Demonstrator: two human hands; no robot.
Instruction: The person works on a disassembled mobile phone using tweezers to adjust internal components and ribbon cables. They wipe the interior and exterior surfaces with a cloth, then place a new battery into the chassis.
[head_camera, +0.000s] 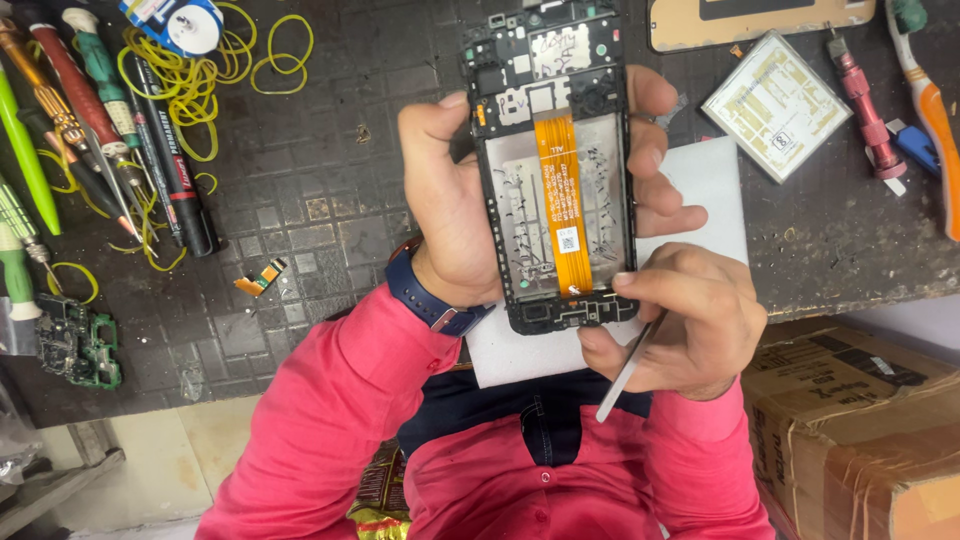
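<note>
Tweezers (628, 368) pinched in right hand (670, 325) at phone frame's (552, 170) 6 o'clock edge; left hand (455, 205) clasps frame. Risk: slip tears orange flex cable (560, 200).

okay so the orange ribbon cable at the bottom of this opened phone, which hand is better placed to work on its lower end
Probably the right hand: it already grips the metal tweezers beside the orange flex cable, near its lower end. The left hand is wrapped around the opened phone, steadying it.
</note>
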